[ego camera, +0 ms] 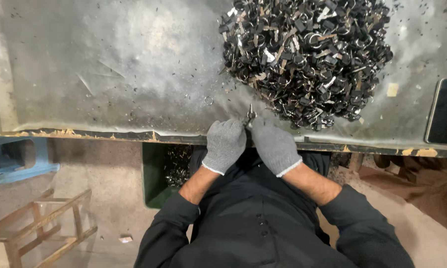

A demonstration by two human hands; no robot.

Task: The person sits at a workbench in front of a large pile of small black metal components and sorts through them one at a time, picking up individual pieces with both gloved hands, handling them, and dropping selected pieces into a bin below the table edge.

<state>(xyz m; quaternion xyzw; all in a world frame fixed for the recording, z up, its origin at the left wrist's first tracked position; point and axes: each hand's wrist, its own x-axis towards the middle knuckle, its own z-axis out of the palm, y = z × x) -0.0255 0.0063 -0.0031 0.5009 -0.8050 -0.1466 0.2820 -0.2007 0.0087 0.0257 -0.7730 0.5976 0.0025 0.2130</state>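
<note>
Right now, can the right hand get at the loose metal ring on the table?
Probably not directly: the right hand is pressed against the left hand, which sits between it and the loose ring; both hold a small piece.

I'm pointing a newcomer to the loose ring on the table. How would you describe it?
Start at the big dark pile on the grey table. Look left of its lower edge, above the gloved left hand. The ring lies alone, a bare metal circle without a strap.

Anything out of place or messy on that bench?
One loose metal ring lies alone on the table, apart from the heap of black pieces and rings. Dark shavings are scattered over the table, and its front edge looks chipped.
</note>
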